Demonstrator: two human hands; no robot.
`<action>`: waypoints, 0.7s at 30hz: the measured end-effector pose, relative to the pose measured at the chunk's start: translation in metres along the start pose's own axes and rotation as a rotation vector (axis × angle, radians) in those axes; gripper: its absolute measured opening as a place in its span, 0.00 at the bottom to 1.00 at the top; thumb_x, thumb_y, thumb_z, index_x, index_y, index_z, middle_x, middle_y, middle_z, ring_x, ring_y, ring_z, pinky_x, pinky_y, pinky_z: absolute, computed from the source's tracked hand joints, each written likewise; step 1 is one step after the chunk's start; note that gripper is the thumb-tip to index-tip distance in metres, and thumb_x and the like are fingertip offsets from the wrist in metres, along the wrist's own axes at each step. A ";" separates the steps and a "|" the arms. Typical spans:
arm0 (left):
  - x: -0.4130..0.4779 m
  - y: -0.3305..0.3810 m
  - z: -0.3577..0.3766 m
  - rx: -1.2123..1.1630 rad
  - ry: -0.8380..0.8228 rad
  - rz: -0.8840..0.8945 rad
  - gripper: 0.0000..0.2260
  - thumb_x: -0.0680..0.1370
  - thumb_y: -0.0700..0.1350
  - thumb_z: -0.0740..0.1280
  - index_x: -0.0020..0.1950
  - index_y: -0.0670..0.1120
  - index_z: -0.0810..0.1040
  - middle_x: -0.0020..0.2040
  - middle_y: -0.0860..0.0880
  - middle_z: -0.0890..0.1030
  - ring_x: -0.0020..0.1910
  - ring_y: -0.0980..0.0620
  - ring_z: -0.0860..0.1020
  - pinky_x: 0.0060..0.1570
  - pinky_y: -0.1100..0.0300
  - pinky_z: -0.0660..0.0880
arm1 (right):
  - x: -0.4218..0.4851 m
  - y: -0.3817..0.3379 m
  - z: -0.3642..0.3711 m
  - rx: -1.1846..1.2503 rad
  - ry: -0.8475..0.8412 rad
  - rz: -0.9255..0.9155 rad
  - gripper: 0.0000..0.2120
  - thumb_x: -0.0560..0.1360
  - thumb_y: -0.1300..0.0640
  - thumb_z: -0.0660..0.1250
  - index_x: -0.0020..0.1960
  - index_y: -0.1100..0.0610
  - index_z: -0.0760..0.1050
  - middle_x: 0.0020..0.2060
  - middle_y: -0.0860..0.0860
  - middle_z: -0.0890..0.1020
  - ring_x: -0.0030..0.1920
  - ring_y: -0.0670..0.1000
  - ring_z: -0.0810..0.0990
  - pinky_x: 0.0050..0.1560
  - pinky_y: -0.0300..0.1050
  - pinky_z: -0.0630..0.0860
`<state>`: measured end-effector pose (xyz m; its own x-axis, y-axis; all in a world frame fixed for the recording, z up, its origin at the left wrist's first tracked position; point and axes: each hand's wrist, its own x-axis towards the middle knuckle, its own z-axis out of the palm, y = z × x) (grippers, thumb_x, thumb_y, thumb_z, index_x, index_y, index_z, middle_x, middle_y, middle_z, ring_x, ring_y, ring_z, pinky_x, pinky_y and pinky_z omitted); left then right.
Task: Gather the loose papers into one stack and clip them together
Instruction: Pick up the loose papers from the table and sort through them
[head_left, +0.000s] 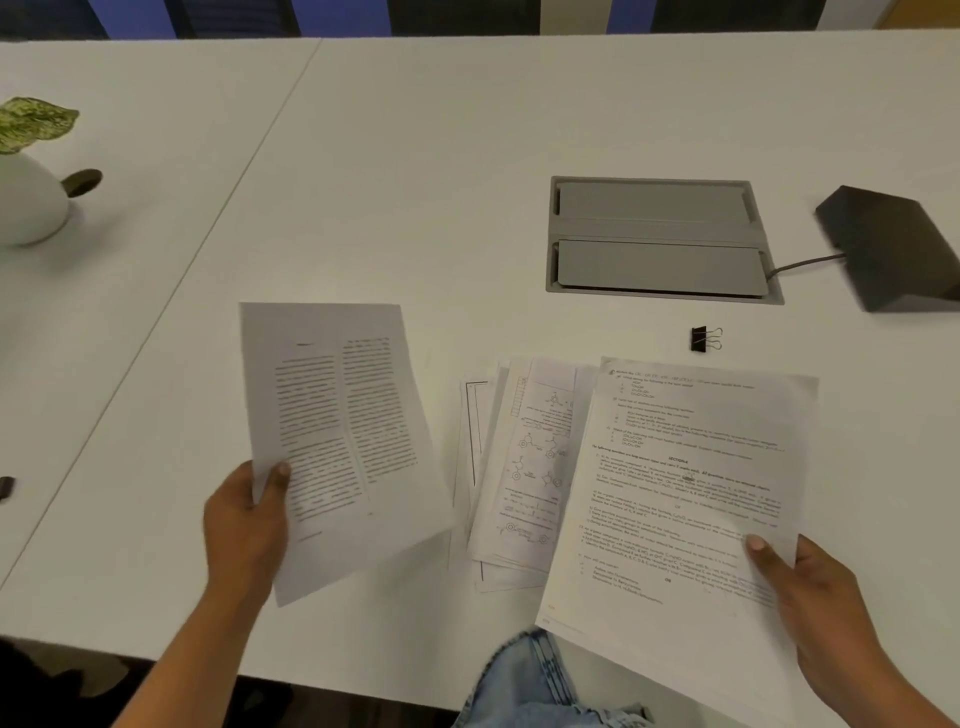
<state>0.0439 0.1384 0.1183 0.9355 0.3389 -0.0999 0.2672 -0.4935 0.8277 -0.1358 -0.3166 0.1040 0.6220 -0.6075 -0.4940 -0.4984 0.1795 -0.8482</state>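
My left hand (244, 525) grips the lower left edge of a two-column printed sheet (337, 431), held lifted and tilted over the white table (415, 182). My right hand (815, 597) pinches the lower right corner of a larger sheet of printed questions (675, 493), which overhangs the table's front edge. Between the two sheets, a loose pile of papers with chemistry diagrams (519, 467) lies fanned out on the table, partly under the right sheet. A black binder clip (704, 339) lies beyond the papers, untouched.
A grey cable hatch (660, 239) is set into the table behind the clip. A black wedge-shaped device (893, 244) with a cable sits at the right. A white vase with a leaf (31, 192) stands at the far left. A denim-clad knee (524, 680) shows below the front edge.
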 end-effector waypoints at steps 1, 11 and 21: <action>-0.002 0.008 -0.004 -0.033 -0.008 -0.007 0.05 0.82 0.47 0.66 0.55 0.49 0.80 0.45 0.55 0.82 0.42 0.53 0.81 0.37 0.61 0.76 | 0.001 0.001 0.002 -0.003 -0.002 0.001 0.07 0.79 0.59 0.67 0.54 0.53 0.82 0.52 0.54 0.86 0.52 0.59 0.84 0.56 0.59 0.78; -0.070 0.076 0.058 -0.400 -0.461 -0.122 0.06 0.80 0.40 0.68 0.51 0.46 0.85 0.45 0.50 0.89 0.43 0.52 0.87 0.39 0.63 0.82 | 0.005 -0.004 0.040 -0.015 -0.105 0.009 0.06 0.78 0.57 0.69 0.54 0.52 0.82 0.46 0.49 0.88 0.48 0.54 0.87 0.51 0.50 0.81; -0.103 0.084 0.118 -0.251 -0.558 -0.110 0.03 0.80 0.48 0.70 0.52 0.52 0.83 0.48 0.52 0.88 0.44 0.52 0.86 0.43 0.59 0.83 | -0.006 -0.028 0.057 0.038 -0.338 0.052 0.10 0.77 0.63 0.69 0.50 0.50 0.85 0.45 0.56 0.88 0.41 0.57 0.88 0.35 0.47 0.82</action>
<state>-0.0025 -0.0323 0.1327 0.9035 -0.1260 -0.4097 0.3701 -0.2527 0.8940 -0.0912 -0.2737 0.1205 0.7645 -0.3073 -0.5666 -0.5155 0.2362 -0.8237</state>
